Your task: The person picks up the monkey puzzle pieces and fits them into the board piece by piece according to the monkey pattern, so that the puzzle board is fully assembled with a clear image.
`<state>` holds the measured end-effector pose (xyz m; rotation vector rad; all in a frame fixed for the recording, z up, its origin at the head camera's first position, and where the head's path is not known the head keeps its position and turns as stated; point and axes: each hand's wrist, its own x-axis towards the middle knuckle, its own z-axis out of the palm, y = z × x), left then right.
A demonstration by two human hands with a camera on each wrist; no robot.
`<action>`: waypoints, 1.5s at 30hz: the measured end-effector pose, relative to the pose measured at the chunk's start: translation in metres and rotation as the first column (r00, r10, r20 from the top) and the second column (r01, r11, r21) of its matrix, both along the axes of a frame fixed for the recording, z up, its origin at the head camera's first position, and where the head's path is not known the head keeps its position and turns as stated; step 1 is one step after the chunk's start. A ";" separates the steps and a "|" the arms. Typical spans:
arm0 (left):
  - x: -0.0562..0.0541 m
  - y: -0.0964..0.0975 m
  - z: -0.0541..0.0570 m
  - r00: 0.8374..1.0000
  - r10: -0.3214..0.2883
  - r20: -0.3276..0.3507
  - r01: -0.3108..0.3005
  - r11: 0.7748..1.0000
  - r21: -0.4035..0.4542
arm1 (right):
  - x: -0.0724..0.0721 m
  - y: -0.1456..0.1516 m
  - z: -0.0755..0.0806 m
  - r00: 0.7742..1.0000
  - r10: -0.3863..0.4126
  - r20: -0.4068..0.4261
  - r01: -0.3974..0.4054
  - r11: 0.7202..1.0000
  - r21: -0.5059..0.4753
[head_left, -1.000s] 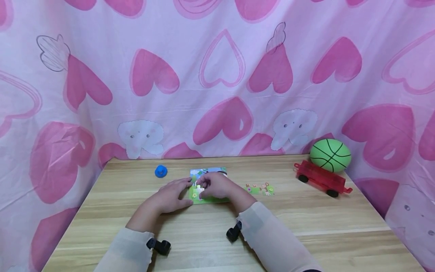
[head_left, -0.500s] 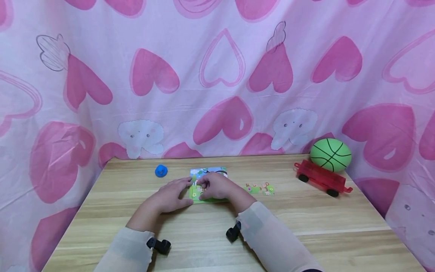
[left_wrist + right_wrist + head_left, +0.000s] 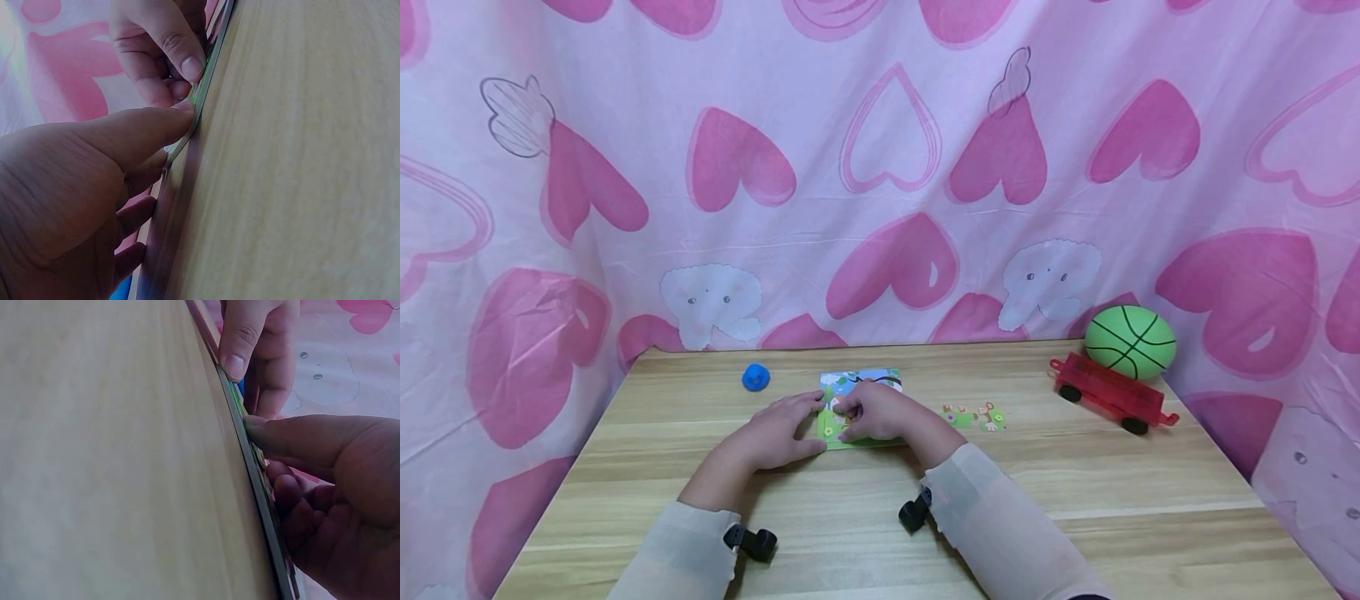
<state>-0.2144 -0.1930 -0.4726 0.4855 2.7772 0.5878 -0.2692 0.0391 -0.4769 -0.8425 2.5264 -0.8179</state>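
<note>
A flat jigsaw puzzle board (image 3: pixel 880 374) with a green and blue picture lies on the wooden table. My left hand (image 3: pixel 778 431) rests at its left edge, fingers spread and fairly straight, thumb tip at the near corner. Over the board's middle, my right hand (image 3: pixel 882 410) is curled, thumb and index finger at a small puzzle piece (image 3: pixel 838 410) on the left part of the picture. In the right wrist view, the thumb (image 3: pixel 300 434) presses down at the board's face, other fingers folded beneath. The hand covers much of the picture. Two loose puzzle pieces (image 3: pixel 992 417) lie to the right.
A small blue toy (image 3: pixel 756 377) sits at the back left of the table. At the back right stands a red toy wagon (image 3: pixel 1108 393) with black wheels, in front of a green ball (image 3: pixel 1129 342). A pink heart-print curtain (image 3: pixel 887 267) hangs behind the table.
A pale patch visible on the board between my right thumb and fingers a second ago now shows coloured picture. My right fingers have shifted slightly; my left hand has stayed put.
</note>
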 end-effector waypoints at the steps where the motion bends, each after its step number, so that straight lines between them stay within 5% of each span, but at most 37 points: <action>1: 0.000 0.000 0.000 1.000 0.002 0.002 -0.002 1.000 0.000 | 0.000 0.000 0.001 1.000 0.019 -0.012 -0.018 1.000 0.010; 7: 0.000 0.000 0.000 1.000 0.010 0.002 -0.010 1.000 0.010 | 0.001 0.002 0.006 0.993 0.105 -0.056 -0.102 0.993 0.054; 22: 0.001 0.001 0.003 1.000 0.008 -0.001 -0.008 1.000 0.007 | 0.006 0.007 0.014 0.986 0.157 -0.059 -0.147 0.979 0.144; 26: 0.001 0.001 0.002 1.000 0.010 0.004 -0.010 1.000 0.007 | 0.002 0.021 0.023 0.993 0.114 0.025 -0.114 0.993 -0.006; 30: 0.001 0.001 0.000 1.000 0.008 -0.001 -0.008 1.000 0.001 | -0.001 0.046 0.036 0.996 -0.003 0.087 0.013 0.994 -0.108; 36: 0.000 0.002 -0.001 1.000 0.025 -0.001 -0.025 1.000 -0.002 | -0.009 0.095 0.042 0.982 -0.174 0.067 0.180 0.979 -0.100; 45: 0.000 0.002 -0.002 1.000 0.025 0.004 -0.025 1.000 -0.006 | -0.014 0.160 0.027 0.958 -0.273 0.091 0.280 0.958 -0.069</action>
